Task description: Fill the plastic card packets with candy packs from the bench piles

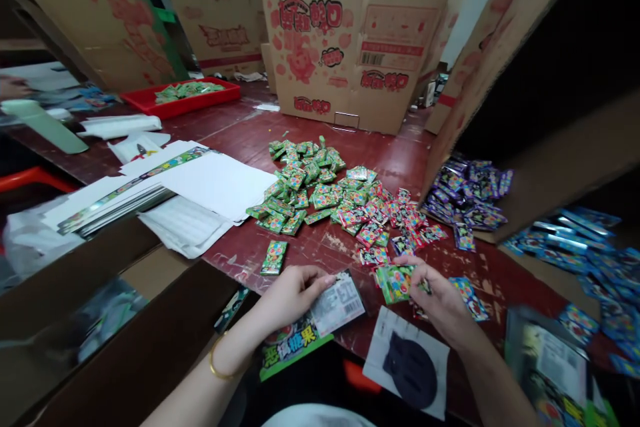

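My left hand holds a printed display card with a barcode label and green lettering, at the near edge of the red table. My right hand grips a small stack of green candy packets beside the card. Just beyond both hands lies a spread pile of green packets and red-pink packets. A single green packet lies apart, left of my left hand.
Purple packets spill from a tipped carton at right, blue ones lie farther right. White sheets and flat cards stack at left. A red tray of green packets and tall cartons stand behind. A card with a dark shape lies near me.
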{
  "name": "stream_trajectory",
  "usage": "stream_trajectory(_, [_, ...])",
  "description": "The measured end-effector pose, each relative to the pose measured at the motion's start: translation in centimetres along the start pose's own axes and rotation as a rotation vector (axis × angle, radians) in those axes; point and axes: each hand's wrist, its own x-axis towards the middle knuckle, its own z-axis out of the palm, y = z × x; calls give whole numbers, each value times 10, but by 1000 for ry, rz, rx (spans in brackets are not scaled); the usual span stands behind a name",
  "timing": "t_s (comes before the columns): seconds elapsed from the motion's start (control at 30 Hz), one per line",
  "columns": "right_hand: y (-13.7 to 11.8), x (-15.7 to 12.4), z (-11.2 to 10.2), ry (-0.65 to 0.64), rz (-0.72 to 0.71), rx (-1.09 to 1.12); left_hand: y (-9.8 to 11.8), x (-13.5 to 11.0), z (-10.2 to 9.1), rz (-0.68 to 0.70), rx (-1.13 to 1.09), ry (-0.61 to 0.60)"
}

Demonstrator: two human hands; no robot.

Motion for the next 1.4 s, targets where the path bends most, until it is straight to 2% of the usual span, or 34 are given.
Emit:
stream_trajectory(0.1, [2,0,-10,126,-45,0,16,5,8,49,-11,-58])
stream_trajectory(0.23, [7,5,-27,158,-38,-5,34,9,18,92,-13,-99])
stream_trajectory(0.33, [1,2,-29,66,-89,-116,41,10,27,116,-10,-85])
stream_trajectory(0.43, [-6,-5,-24,-83,-150,-249,45,10,35,132,21,-102])
stream_trajectory(0.47, [-6,-7,-22,-94,-151,-269,46,10,38,135,34,-104])
stream_trajectory(0.53, [-3,-11,-18,-15,-114,-229,47,10,41,141,49,-88])
stream_trajectory(0.63, [7,-15,-12,181,-64,-57,49,9,44,153,66,-60])
stream_trajectory(0.7, [14,-18,-6,205,-97,-11,49,8,46,156,88,-67])
stream_trajectory(0.8, [21,-20,3,203,-169,-85,51,9,48,164,50,-56])
stream_trajectory(0.93, [19,-15,13,353,-294,-144,52,16,43,183,-123,54])
stream_trajectory(1.0, [10,-9,19,360,-356,-105,47,20,43,215,-179,124])
stream_trajectory(1.07, [-4,-2,25,321,-411,-114,36,23,47,290,-207,247])
stream_trajectory(1.2, [-22,14,42,162,-563,-336,1,23,62,506,-247,501])
stream_trajectory(1.3, [-16,27,56,25,-677,-382,-23,19,68,647,-264,618])
stream_trajectory(1.4, [-3,35,66,-31,-702,-356,-38,16,64,733,-205,729])
